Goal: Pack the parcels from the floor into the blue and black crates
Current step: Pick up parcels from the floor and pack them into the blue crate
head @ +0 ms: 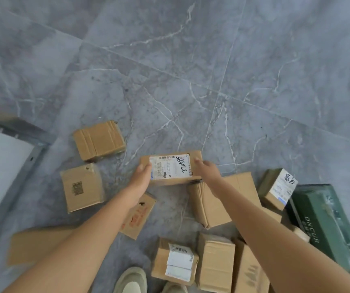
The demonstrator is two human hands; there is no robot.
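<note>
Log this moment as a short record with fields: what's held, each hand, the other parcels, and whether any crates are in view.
held: labelled parcel, gripped at both ends
left hand: grips its left end
right hand: grips its right end
on floor: taped box, barcode box, green box, several more brown boxes
floor: grey marbled tiles
crates: none in view

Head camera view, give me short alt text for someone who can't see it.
Two bare hands, left hand and right hand, grip the ends of a labelled cardboard parcel over a grey marble-tiled floor. More cardboard parcels and a dark green box lie scattered around it; no crates are in view.
</note>
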